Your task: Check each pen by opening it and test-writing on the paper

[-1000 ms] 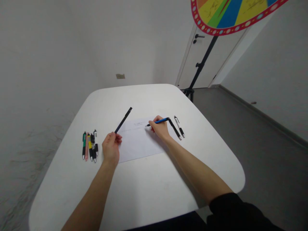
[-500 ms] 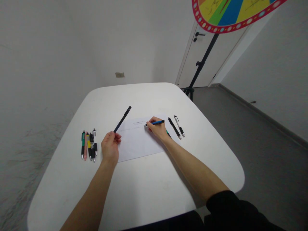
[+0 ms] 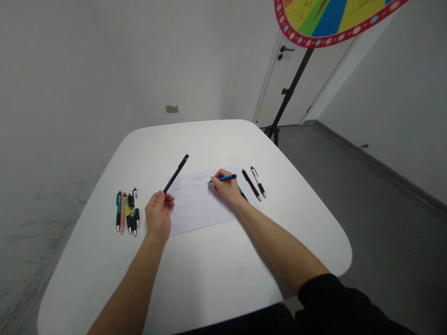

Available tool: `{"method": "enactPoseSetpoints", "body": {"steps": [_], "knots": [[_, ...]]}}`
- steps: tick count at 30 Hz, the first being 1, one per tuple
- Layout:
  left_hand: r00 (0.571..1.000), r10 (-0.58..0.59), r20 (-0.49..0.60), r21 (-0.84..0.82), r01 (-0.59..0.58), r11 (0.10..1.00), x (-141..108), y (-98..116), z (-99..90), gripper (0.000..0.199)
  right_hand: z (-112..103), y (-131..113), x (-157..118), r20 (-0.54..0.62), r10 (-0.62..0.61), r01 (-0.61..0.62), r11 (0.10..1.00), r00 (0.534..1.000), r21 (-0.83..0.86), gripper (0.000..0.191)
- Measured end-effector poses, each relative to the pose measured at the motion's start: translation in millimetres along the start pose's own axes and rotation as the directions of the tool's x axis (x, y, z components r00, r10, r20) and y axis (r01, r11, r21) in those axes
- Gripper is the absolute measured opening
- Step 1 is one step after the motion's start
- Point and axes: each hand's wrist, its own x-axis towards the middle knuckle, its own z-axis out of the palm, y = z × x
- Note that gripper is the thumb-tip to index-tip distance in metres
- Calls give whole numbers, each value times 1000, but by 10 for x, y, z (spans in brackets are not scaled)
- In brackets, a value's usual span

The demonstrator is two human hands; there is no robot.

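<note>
My left hand (image 3: 159,213) is closed on the lower end of a black pen (image 3: 176,174), which points up and to the right over the left edge of a white sheet of paper (image 3: 199,211). A blue pen (image 3: 225,177) is gripped in my right hand (image 3: 226,187), its tip at the paper near small lines of handwriting (image 3: 199,177). Partly hidden under my right hand lies a green pen (image 3: 242,193). Just right of the sheet are a black pen (image 3: 251,184) and a white pen (image 3: 258,181).
Several pens (image 3: 127,212), green, pink, yellow, black and white, lie side by side at the left of the white table (image 3: 216,279). Behind the table, a colourful wheel (image 3: 328,23) stands on a black tripod (image 3: 291,90) near a door (image 3: 296,83).
The whole view has shifted slightly, with the scene a little further left. Both hands keep their pens in nearly the same places on the table.
</note>
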Motion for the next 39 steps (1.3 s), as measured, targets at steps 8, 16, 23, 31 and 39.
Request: {"method": "enactPoseSetpoints", "body": {"steps": [8, 16, 23, 31, 39], "knots": [[1000, -3, 8, 6, 3, 1000, -9, -2, 4, 40, -540, -188, 42, -99, 42, -36, 997, 994, 70, 27], [1000, 16, 21, 22, -17, 1000, 0, -7, -7, 40, -1229, -54, -20, -118, 113, -160, 526, 987, -835, 32], [1000, 19, 12, 23, -19, 1000, 1, -11, 0, 40, -1136, -61, -63, -68, 165, -118, 312, 984, -943, 38], [1000, 27, 11, 49, -28, 998, 8, -27, -9, 39, -1147, -48, -66, -83, 173, -134, 302, 981, -944, 37], [999, 29, 24, 41, -30, 999, -1, -20, -8, 37, -1166, 62, -46, -94, 122, -134, 390, 988, -911, 36]]}}
